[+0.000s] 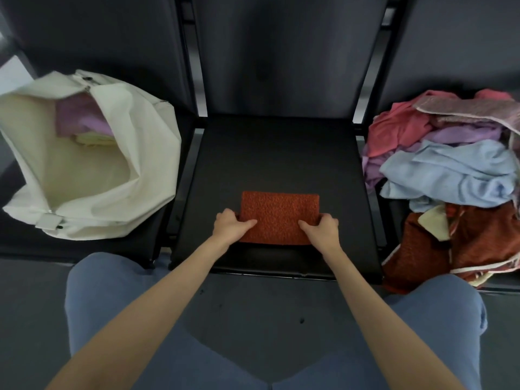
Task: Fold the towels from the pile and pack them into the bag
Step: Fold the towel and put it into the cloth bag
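Observation:
A folded orange-red towel (278, 213) lies flat on the black seat (278, 153) in front of me. My left hand (229, 225) grips its near left edge, thumb on top and fingers tucked under. At the near right edge my right hand (323, 225) grips it the same way. On the left seat sits the open white bag (92, 170), with a folded purple towel (84, 119) and a pale yellow one (92, 140) inside. The pile of loose towels (450, 175) is heaped on the right seat: pink, lilac, light blue and dark red.
The three black seats stand in a row with dark backrests behind them. Narrow gaps with metal frames separate the seats. My knees in blue trousers (118, 319) are below, with dark floor between them.

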`<state>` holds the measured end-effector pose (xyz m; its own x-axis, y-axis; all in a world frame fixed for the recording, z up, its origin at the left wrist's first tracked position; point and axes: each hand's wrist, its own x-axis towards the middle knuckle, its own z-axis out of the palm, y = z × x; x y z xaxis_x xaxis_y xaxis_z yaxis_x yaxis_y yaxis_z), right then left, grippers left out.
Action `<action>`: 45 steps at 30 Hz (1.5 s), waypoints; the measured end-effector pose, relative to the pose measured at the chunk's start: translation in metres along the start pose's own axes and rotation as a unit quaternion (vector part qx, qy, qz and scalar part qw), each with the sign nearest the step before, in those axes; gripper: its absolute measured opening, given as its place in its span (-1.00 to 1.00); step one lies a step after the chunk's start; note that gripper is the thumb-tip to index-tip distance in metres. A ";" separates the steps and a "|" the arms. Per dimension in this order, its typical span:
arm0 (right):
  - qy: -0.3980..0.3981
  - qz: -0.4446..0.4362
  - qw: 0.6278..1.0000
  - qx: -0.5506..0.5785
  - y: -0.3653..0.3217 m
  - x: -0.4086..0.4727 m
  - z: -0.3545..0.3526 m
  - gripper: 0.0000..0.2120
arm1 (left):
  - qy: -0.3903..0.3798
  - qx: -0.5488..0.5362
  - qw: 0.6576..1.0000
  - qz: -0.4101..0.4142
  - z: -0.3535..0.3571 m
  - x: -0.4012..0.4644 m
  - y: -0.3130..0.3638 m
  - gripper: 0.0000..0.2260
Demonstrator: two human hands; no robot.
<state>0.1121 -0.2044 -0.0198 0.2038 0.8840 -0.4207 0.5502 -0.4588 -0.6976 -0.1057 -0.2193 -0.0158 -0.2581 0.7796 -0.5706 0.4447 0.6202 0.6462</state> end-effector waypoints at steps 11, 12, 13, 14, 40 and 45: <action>-0.069 -0.014 0.988 0.139 -0.075 -0.026 0.024 -0.69 | 0.086 -0.268 0.960 -0.016 -0.055 -0.023 0.005 -0.70; -0.093 -0.031 0.981 0.165 -0.091 -0.032 0.029 -0.70 | 0.112 -0.310 0.944 -0.003 -0.071 -0.028 0.006 -0.71; -0.119 -0.046 0.974 0.185 -0.106 -0.038 0.036 -0.70 | 0.134 -0.360 0.923 0.010 -0.088 -0.033 0.006 -0.74; -0.142 -0.060 0.968 0.198 -0.122 -0.044 0.044 -0.70 | 0.151 -0.413 0.898 0.022 -0.106 -0.038 0.005 -0.78; -0.065 -0.338 0.900 -0.269 -0.333 0.005 0.281 -0.20 | 0.414 -0.493 0.760 0.091 -0.306 0.002 -0.067 -0.74; 0.017 -0.375 0.872 -0.315 -0.342 0.017 0.300 -0.37 | 0.429 -0.503 0.747 0.073 -0.321 0.010 -0.077 -0.71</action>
<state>-0.3154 -0.0591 0.0374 -0.3867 0.9213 0.0413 0.8725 0.3800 -0.3071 -0.4173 -0.2312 0.0913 -0.9166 0.3457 -0.2009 -0.2360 -0.0621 0.9698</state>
